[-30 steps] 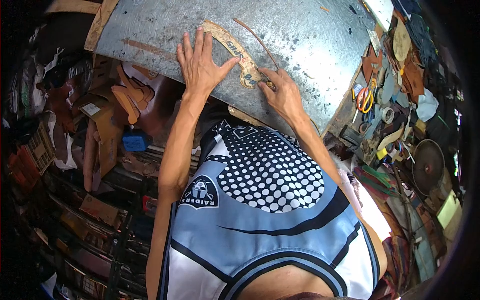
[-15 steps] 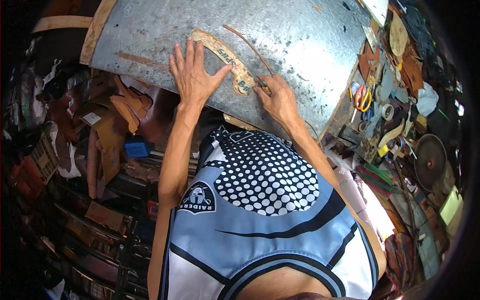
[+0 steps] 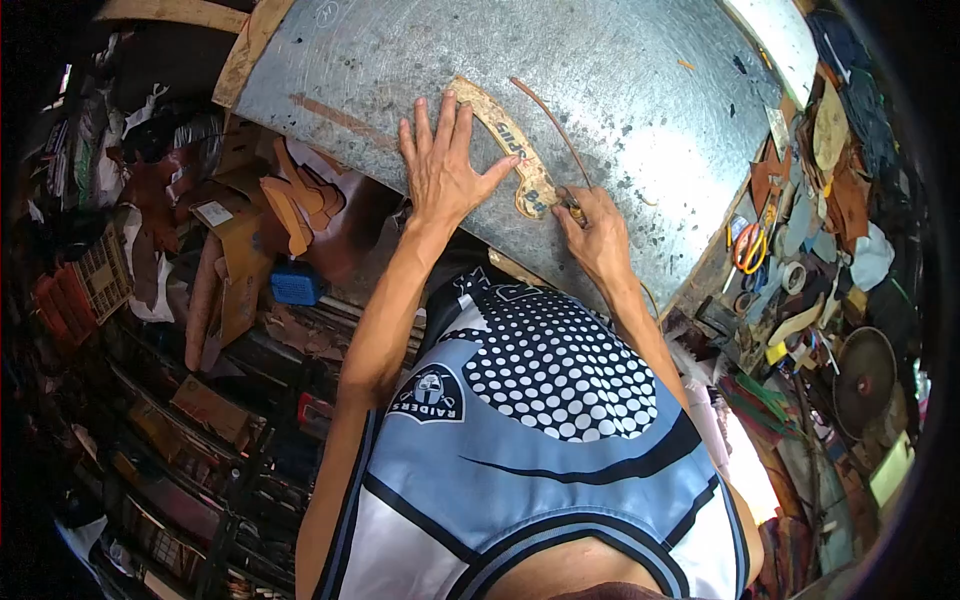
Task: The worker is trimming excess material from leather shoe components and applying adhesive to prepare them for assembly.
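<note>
A curved, tan flat template (image 3: 505,130) with dark marker writing lies on the metal-topped table, its lower end rounded like a hook. My left hand (image 3: 445,180) is spread flat, fingertips at the template's upper part and thumb on its middle. Close to the template's lower right edge, my right hand (image 3: 600,240) is closed around a small tool (image 3: 575,212) with a brass-coloured part; its tip is hard to make out. A thin brown strip (image 3: 548,115) curves over the table beside the template, its lower end reaching my right hand.
The grey metal tabletop (image 3: 380,60) has a wooden rim. Along its right side lie orange-handled scissors (image 3: 748,248), tape rolls (image 3: 793,277) and leather scraps (image 3: 850,200). A round dark disc (image 3: 866,383) stands farther right. Below left are a blue box (image 3: 295,287), cardboard (image 3: 240,285) and brown leather pieces (image 3: 300,205).
The whole view has shifted, so the table and hands appear farther right and lower. Both hands keep about the same places at the template, the right one still gripping the small tool.
</note>
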The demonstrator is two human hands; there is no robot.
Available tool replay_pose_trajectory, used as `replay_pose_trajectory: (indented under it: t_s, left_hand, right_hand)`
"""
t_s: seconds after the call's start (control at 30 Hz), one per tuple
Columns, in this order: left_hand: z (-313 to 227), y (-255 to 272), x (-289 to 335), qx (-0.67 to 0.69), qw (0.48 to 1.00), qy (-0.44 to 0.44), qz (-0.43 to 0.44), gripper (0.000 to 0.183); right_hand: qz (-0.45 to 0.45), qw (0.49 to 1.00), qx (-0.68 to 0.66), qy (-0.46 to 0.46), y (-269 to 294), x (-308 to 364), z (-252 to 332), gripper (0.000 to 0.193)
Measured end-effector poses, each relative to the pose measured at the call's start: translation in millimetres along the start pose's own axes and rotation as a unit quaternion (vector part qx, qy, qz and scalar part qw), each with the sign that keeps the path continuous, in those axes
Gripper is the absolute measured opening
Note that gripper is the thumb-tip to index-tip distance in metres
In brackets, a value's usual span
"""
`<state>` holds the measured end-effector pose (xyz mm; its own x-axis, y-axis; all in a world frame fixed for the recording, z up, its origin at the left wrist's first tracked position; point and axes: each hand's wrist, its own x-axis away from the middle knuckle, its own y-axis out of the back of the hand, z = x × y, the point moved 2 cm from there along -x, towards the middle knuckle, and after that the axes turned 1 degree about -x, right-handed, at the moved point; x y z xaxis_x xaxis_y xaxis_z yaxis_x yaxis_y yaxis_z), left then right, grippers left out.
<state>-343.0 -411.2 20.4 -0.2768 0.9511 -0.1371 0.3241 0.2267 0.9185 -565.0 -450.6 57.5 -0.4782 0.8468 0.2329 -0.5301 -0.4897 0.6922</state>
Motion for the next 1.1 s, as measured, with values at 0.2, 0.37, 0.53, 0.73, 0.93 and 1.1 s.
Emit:
replay_pose_trajectory:
  t_s: [0.2,0.37,0.53,0.73,0.93,1.1]
  left_hand:
    - [3,2,1,0.009,1.0,0.011,-0.003,0.092]
    - [4,3,-1,0.016,1.0,0.02,-0.002,0.091]
    - [4,4,0,0.012,1.0,0.016,-0.008,0.09]
    - [6,3,2,0.011,1.0,0.011,-0.015,0.091]
    - [9,2,4,-0.002,1.0,0.01,-0.016,0.091]
    - [12,2,6,0.0,1.0,0.004,-0.02,0.09]
  right_hand:
    - [0.013,1.0,0.013,-0.004,0,1,7,0.03]
    - [0.021,1.0,0.013,-0.017,0,0,8,0.031]
    - [0.027,0.999,0.022,-0.002,1,1,8,0.034]
    - [0.02,0.999,0.029,0.018,1,2,12,0.033]
    - [0.017,0.999,0.028,0.016,-2,3,13,0.033]
    - [0.015,0.999,0.032,0.018,-4,5,13,0.033]
